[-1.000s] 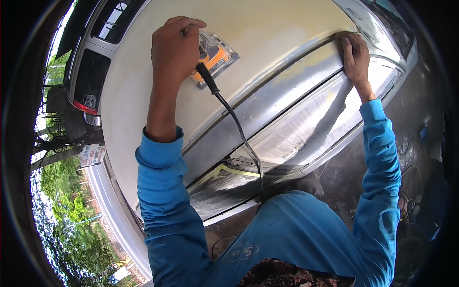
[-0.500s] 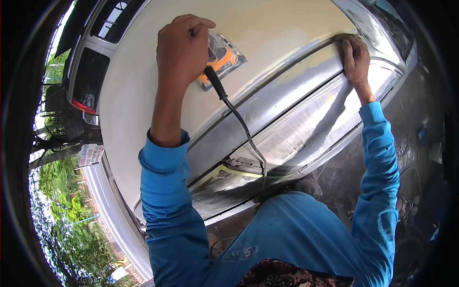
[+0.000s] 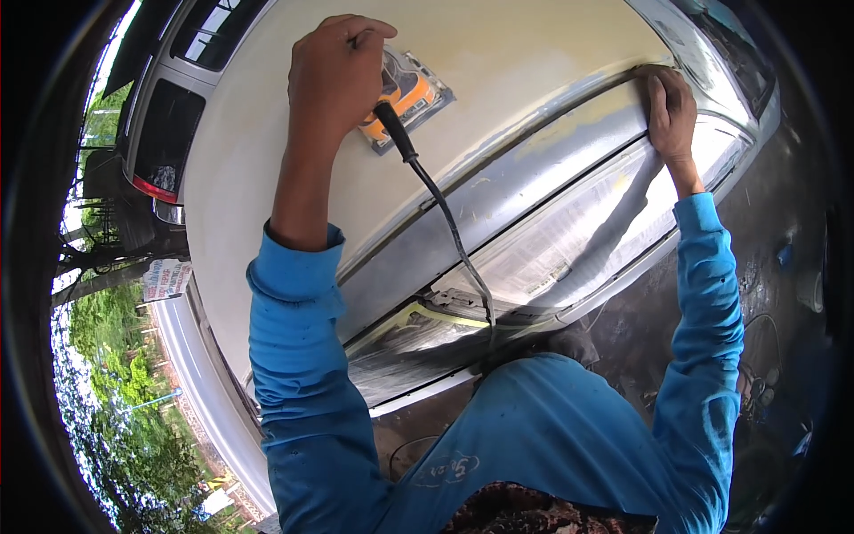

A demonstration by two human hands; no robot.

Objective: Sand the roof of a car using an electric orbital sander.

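An orange and black power sander (image 3: 411,100) lies pad-down on the pale, filler-coated car roof (image 3: 534,40). My left hand (image 3: 334,76) is closed on its top, partly hiding it. The black cord (image 3: 449,218) runs from the sander down across the metal roof edge and the paper-covered side window (image 3: 578,231). My right hand (image 3: 669,111) rests with curled fingers over the roof's edge rail (image 3: 605,120), toward the upper right.
Another vehicle (image 3: 169,116) with dark windows stands at the upper left. Trees (image 3: 116,383), a signboard (image 3: 165,278) and a silver car body (image 3: 200,374) are at the left. Cables or hoses (image 3: 761,329) lie on the dark floor at the right.
My left hand and the sander moved right from a second ago, then slightly up and left since half a second ago. My right hand has shifted slightly right.
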